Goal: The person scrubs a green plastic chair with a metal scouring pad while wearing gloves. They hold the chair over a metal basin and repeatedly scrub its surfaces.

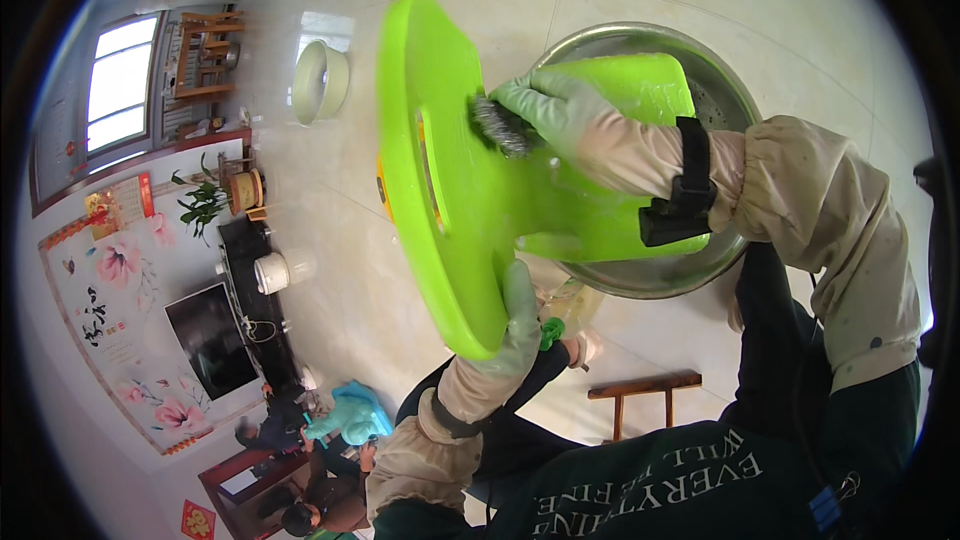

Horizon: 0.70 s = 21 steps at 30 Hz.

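A bright green plastic seat-like part (450, 187) with a curved rim and a slot is tilted over a round metal basin (724, 90), its flat end inside the basin. My right hand (559, 109), in a pale green glove, presses a steel wool scourer (501, 126) against the green surface. My left hand (517, 307), gloved as well, grips the part's lower edge. Suds and wet streaks show on the plastic and in the basin's water.
On the tiled floor stand a pale green basin (321, 82), a white bucket (271, 273) and a wooden stool (645, 388). A clear bottle-like thing lies by the metal basin. Two other people are near a turquoise ride-on toy (352, 414) at the lower left.
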Motion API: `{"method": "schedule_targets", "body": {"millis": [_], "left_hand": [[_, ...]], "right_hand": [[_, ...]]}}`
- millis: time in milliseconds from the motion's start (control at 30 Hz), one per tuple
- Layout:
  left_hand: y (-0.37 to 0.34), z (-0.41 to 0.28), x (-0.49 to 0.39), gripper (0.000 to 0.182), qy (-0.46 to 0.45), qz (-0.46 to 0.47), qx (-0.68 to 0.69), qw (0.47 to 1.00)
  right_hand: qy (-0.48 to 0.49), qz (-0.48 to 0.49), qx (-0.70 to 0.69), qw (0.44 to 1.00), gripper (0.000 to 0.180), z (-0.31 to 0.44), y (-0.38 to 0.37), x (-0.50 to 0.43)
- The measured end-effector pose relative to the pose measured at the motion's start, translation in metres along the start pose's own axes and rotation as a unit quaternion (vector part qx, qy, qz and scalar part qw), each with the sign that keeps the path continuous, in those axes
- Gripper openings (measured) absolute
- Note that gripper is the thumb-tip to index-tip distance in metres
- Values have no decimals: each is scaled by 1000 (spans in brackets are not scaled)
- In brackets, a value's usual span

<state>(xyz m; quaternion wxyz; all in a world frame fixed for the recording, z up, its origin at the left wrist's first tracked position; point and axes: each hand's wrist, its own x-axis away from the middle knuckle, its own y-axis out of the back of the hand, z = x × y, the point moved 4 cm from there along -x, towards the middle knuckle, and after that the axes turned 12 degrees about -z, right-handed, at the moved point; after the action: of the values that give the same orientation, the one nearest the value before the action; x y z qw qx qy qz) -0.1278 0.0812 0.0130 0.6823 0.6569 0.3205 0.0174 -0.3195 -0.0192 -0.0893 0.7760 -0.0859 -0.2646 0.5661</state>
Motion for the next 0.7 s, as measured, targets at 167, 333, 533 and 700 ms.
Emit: {"method": "schedule_targets", "body": {"millis": [167, 333, 533, 700], "left_hand": [[1, 1, -5, 85, -6, -7, -17, 1000], [-6, 6, 4, 85, -30, 18, -140, 989], [-9, 15, 19, 73, 7, -4, -100, 995], [-8, 22, 22, 54, 76, 4, -23, 997]], "right_hand": [[-74, 109, -93, 987, 33, -24, -5, 34], [-30, 82, -31, 996, 32, -37, -19, 48], [329, 179, 275, 886, 18, -40, -10, 46], [409, 153, 487, 756, 18, -14, 17, 35]]}}
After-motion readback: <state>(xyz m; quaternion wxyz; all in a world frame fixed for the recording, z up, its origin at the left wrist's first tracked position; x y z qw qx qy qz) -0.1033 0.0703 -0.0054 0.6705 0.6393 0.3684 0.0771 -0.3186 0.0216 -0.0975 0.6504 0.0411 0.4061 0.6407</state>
